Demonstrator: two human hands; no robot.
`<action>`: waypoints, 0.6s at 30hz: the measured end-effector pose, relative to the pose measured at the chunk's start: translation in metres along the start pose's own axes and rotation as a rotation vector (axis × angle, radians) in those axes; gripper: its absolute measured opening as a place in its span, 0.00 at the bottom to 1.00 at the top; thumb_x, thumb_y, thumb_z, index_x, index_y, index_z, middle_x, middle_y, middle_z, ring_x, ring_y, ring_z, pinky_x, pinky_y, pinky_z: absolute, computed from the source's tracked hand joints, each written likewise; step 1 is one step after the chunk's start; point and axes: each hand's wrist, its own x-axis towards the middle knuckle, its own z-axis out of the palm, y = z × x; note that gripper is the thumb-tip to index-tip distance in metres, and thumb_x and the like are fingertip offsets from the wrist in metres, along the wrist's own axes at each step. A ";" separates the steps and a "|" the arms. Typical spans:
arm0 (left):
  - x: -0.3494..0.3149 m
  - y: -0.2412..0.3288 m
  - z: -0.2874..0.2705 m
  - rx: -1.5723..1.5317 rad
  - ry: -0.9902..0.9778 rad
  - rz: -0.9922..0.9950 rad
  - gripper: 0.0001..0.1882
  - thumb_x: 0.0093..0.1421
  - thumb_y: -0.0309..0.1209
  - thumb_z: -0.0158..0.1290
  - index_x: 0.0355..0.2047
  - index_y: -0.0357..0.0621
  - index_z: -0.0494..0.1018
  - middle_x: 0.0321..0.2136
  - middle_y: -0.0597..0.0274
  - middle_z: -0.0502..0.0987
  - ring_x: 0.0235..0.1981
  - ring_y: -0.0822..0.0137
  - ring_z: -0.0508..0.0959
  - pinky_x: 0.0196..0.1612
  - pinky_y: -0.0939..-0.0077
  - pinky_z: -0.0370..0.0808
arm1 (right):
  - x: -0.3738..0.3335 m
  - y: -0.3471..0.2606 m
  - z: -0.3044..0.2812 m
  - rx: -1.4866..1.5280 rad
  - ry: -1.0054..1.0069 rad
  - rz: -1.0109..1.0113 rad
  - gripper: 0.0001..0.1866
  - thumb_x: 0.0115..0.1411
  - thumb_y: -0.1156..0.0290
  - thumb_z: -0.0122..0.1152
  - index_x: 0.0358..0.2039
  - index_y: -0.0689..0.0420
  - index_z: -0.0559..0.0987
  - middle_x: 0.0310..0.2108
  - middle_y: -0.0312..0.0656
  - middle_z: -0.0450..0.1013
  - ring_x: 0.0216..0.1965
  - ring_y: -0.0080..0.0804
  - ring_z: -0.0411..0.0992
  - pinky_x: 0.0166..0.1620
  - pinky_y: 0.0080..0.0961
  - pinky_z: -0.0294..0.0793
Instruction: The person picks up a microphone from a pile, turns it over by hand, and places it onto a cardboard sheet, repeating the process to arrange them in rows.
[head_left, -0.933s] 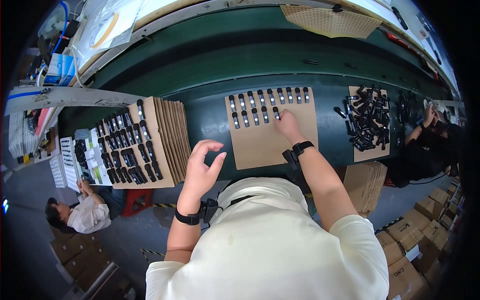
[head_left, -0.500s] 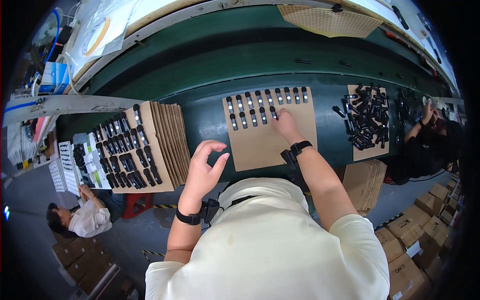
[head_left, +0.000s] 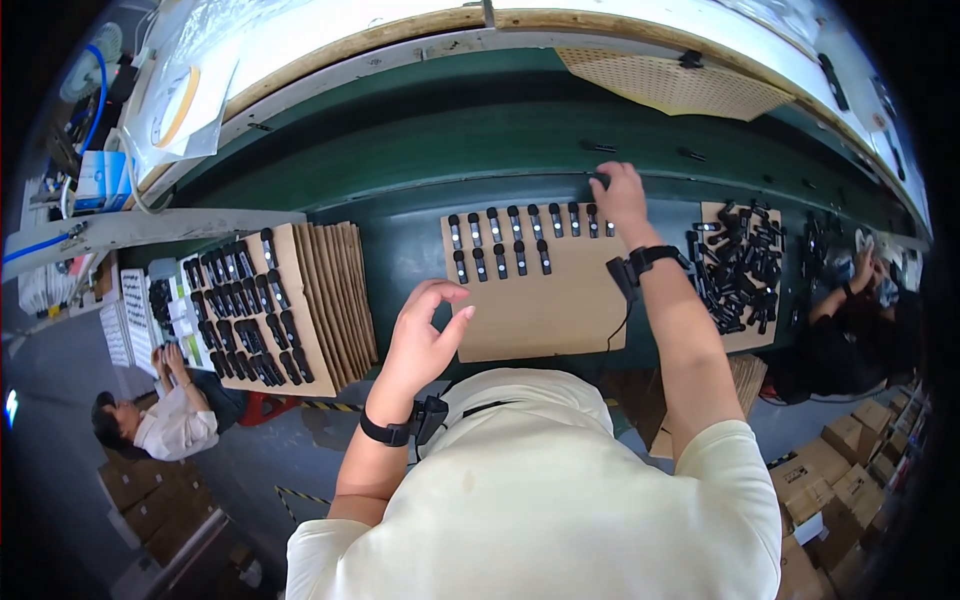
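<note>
On the work surface in front of me lies a brown cardboard sheet (head_left: 545, 320). Small black clip-on microphones (head_left: 519, 258) with rounded dark tops and grey bodies stand in two rows on its far part, the nearer row shorter. Beyond the sheet's far right corner, my right hand (head_left: 624, 195) is closed at the fingertips around a dark microphone (head_left: 601, 181), mostly hidden by the fingers. My left hand (head_left: 428, 325) hovers at the sheet's left edge, thumb and fingers curved apart, holding nothing.
At left, a stack of cardboard sheets (head_left: 338, 300) bears several microphone rows. At right, another sheet (head_left: 712, 213) carries a jumbled microphone heap (head_left: 738, 265). Loose black pieces (head_left: 599, 148) lie on the green belt (head_left: 430, 130). One person (head_left: 180, 410) sits left, another (head_left: 860, 320) works right.
My right hand has left the end of the nearer microphone row and moved up and right past the sheet, now pinching a dark piece. My left hand keeps its place. The view has shifted slightly.
</note>
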 end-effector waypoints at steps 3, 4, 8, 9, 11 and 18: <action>0.006 0.000 0.005 0.013 0.032 -0.026 0.10 0.56 0.24 0.59 0.38 0.36 0.74 0.38 0.51 0.76 0.41 0.54 0.77 0.46 0.67 0.73 | 0.036 0.014 0.014 -0.188 -0.049 -0.018 0.19 0.54 0.63 0.65 0.46 0.52 0.78 0.45 0.47 0.72 0.52 0.48 0.68 0.53 0.42 0.70; 0.010 -0.001 0.005 0.018 0.037 -0.021 0.10 0.56 0.25 0.59 0.38 0.36 0.74 0.38 0.51 0.76 0.41 0.52 0.77 0.46 0.67 0.74 | 0.051 0.022 0.021 -0.224 -0.081 -0.048 0.20 0.54 0.62 0.64 0.48 0.50 0.77 0.47 0.47 0.72 0.53 0.47 0.67 0.54 0.43 0.69; 0.017 0.000 0.004 0.053 0.087 -0.063 0.10 0.55 0.27 0.58 0.37 0.37 0.75 0.38 0.49 0.76 0.43 0.51 0.77 0.46 0.65 0.74 | 0.090 0.052 0.041 -0.356 -0.187 -0.028 0.23 0.55 0.59 0.64 0.52 0.47 0.75 0.50 0.47 0.73 0.54 0.48 0.68 0.54 0.45 0.69; 0.022 0.001 0.004 0.045 0.091 -0.074 0.11 0.55 0.28 0.58 0.37 0.37 0.75 0.38 0.49 0.76 0.43 0.51 0.77 0.46 0.65 0.74 | 0.099 0.062 0.044 -0.385 -0.208 -0.003 0.23 0.56 0.59 0.64 0.52 0.48 0.75 0.49 0.46 0.74 0.54 0.49 0.69 0.54 0.46 0.69; 0.021 0.003 0.005 0.046 0.141 -0.152 0.11 0.55 0.29 0.58 0.37 0.37 0.76 0.38 0.50 0.76 0.42 0.52 0.77 0.46 0.65 0.74 | 0.111 0.047 0.048 -0.410 -0.286 -0.082 0.22 0.57 0.58 0.64 0.51 0.49 0.76 0.46 0.46 0.76 0.52 0.47 0.71 0.53 0.42 0.71; 0.024 -0.003 0.005 0.001 0.107 -0.159 0.11 0.55 0.31 0.58 0.37 0.38 0.76 0.37 0.51 0.77 0.39 0.55 0.78 0.45 0.65 0.74 | 0.117 0.064 0.053 0.021 -0.357 -0.070 0.19 0.61 0.60 0.63 0.47 0.58 0.77 0.40 0.45 0.78 0.41 0.35 0.77 0.46 0.27 0.75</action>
